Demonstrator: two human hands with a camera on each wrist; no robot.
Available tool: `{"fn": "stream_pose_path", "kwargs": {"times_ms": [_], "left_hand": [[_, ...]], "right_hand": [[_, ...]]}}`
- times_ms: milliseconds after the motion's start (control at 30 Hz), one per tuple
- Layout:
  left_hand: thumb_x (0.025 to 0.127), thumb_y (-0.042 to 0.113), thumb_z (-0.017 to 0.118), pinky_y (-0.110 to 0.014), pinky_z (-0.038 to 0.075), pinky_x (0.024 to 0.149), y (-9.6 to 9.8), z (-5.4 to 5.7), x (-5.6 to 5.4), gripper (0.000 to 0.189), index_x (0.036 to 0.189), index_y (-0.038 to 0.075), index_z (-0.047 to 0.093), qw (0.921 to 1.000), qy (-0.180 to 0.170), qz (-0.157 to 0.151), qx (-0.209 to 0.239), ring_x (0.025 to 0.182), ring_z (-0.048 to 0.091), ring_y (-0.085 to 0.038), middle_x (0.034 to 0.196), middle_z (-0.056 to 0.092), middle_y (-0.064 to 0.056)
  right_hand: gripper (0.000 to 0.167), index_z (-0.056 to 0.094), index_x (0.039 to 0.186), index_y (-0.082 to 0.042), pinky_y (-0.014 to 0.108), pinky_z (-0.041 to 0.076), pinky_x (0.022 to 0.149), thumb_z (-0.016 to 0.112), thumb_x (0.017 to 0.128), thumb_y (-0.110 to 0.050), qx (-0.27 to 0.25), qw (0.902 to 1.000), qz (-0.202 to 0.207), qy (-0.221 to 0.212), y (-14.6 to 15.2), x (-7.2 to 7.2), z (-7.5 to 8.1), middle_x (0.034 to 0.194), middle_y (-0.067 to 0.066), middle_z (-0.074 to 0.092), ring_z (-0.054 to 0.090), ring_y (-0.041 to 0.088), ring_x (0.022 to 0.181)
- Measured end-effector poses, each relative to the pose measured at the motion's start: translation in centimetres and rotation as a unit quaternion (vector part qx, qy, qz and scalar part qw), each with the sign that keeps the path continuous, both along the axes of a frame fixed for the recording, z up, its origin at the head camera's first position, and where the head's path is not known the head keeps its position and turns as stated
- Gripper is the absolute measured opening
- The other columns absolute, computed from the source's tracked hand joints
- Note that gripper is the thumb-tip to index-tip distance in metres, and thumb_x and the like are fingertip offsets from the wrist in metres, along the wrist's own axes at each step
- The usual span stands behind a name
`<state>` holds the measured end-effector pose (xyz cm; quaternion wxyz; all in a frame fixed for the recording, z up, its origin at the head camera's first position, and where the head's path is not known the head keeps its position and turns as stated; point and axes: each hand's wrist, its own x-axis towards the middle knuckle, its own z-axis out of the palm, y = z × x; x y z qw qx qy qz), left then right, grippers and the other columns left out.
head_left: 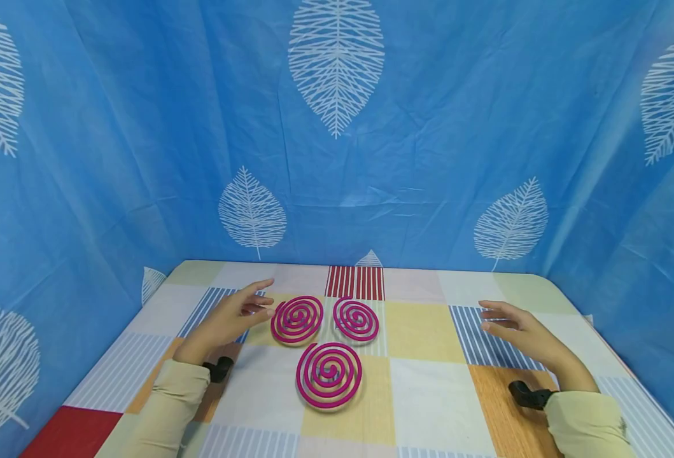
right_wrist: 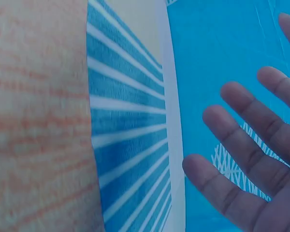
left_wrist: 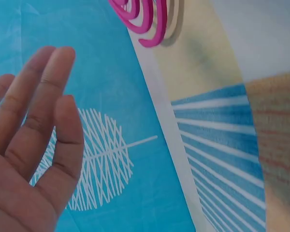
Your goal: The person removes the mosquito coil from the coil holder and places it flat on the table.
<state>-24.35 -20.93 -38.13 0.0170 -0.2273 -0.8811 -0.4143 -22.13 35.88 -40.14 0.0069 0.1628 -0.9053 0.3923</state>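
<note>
Three magenta spiral coils, like mosquito coils, lie on the patchwork tablecloth in the head view. One back coil (head_left: 297, 320) is on the left, another back coil (head_left: 356, 319) beside it, and the front coil (head_left: 329, 375) sits nearer to me. My left hand (head_left: 237, 316) hovers just left of the back left coil, fingers relaxed and holding nothing. In the left wrist view part of a coil (left_wrist: 154, 21) shows at the top edge. Far from the coils, my right hand (head_left: 517, 329) is over the right side of the table, its fingers spread and holding nothing.
A blue curtain (head_left: 405, 159) with white leaf prints encloses the table at the back and both sides. The tablecloth (head_left: 428, 407) has striped, plain and wood-patterned squares. Black wrist mounts (head_left: 527, 394) sit at both cuffs.
</note>
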Motion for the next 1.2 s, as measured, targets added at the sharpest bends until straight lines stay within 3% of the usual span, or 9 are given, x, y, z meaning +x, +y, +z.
{"fn": "stream_pose_path", "kwargs": {"times_ms": [133, 267, 333, 600, 800, 1000, 1200], "left_hand": [[0.108, 0.014, 0.068, -0.047, 0.055, 0.099, 0.5, -0.2, 0.1, 0.058, 0.161, -0.001, 0.047, 0.9998, -0.010, -0.004, 0.019, 0.118, 0.068, -0.038, 0.134, 0.072, -0.024], [0.107, 0.015, 0.070, -0.034, 0.054, 0.089, 1.1, -0.5, 0.2, 0.056, 0.157, -0.001, 0.052, 0.9994, -0.012, -0.012, 0.030, 0.107, 0.068, -0.026, 0.128, 0.075, -0.022], [0.106, 0.014, 0.071, -0.031, 0.053, 0.087, 1.3, -0.7, 0.4, 0.055, 0.156, -0.003, 0.053, 0.9988, -0.017, -0.022, 0.040, 0.103, 0.067, -0.022, 0.126, 0.075, -0.021], [0.106, 0.009, 0.070, -0.027, 0.052, 0.081, 2.0, -1.2, 0.9, 0.052, 0.153, -0.006, 0.054, 0.9955, -0.029, -0.063, 0.065, 0.095, 0.065, -0.016, 0.122, 0.076, -0.023], [0.103, 0.010, 0.074, -0.026, 0.051, 0.080, 2.6, -1.3, 1.4, 0.057, 0.154, -0.007, 0.052, 0.9937, -0.048, -0.076, 0.066, 0.097, 0.065, -0.016, 0.120, 0.076, -0.022], [0.098, 0.009, 0.080, -0.027, 0.053, 0.079, 2.8, -1.4, 1.7, 0.064, 0.154, -0.005, 0.053, 0.9928, -0.051, -0.090, 0.060, 0.095, 0.068, -0.017, 0.120, 0.076, -0.020], [0.096, 0.012, 0.083, -0.030, 0.053, 0.080, 2.7, -1.3, 1.8, 0.061, 0.149, -0.004, 0.058, 0.9921, -0.057, -0.104, 0.041, 0.094, 0.069, -0.017, 0.118, 0.078, -0.017]], "right_hand": [[0.050, 0.047, 0.152, 0.015, 0.025, 0.057, 0.086, 0.060, 0.111, -0.011, -0.015, 0.9996, 0.024, -0.007, -0.3, -0.2, -0.1, 0.141, 0.037, 0.061, 0.068, 0.027, 0.118], [0.051, 0.044, 0.154, 0.014, 0.023, 0.056, 0.087, 0.058, 0.112, -0.012, -0.045, 0.9976, 0.043, -0.030, -0.7, -0.5, -0.1, 0.143, 0.037, 0.060, 0.064, 0.000, 0.114], [0.052, 0.043, 0.155, 0.014, 0.024, 0.056, 0.088, 0.057, 0.112, -0.012, -0.061, 0.9959, 0.051, -0.041, -0.9, -0.5, -0.1, 0.145, 0.037, 0.058, 0.061, -0.007, 0.113], [0.053, 0.041, 0.156, 0.015, 0.025, 0.056, 0.091, 0.056, 0.112, -0.011, -0.106, 0.9880, 0.087, -0.070, -2.1, -0.8, -0.2, 0.146, 0.038, 0.057, 0.065, 0.000, 0.117], [0.053, 0.042, 0.156, 0.015, 0.025, 0.057, 0.091, 0.057, 0.112, -0.012, -0.113, 0.9864, 0.093, -0.075, -3.1, -0.8, -0.1, 0.144, 0.039, 0.058, 0.065, -0.003, 0.116], [0.053, 0.043, 0.154, 0.016, 0.027, 0.058, 0.092, 0.059, 0.112, -0.011, -0.115, 0.9852, 0.102, -0.076, -4.0, -0.8, -0.1, 0.142, 0.040, 0.058, 0.068, 0.006, 0.115], [0.047, 0.049, 0.148, 0.019, 0.025, 0.059, 0.091, 0.061, 0.110, -0.007, -0.123, 0.9819, 0.131, -0.058, -4.9, -0.9, -0.4, 0.135, 0.028, 0.067, 0.069, 0.005, 0.116]]}}
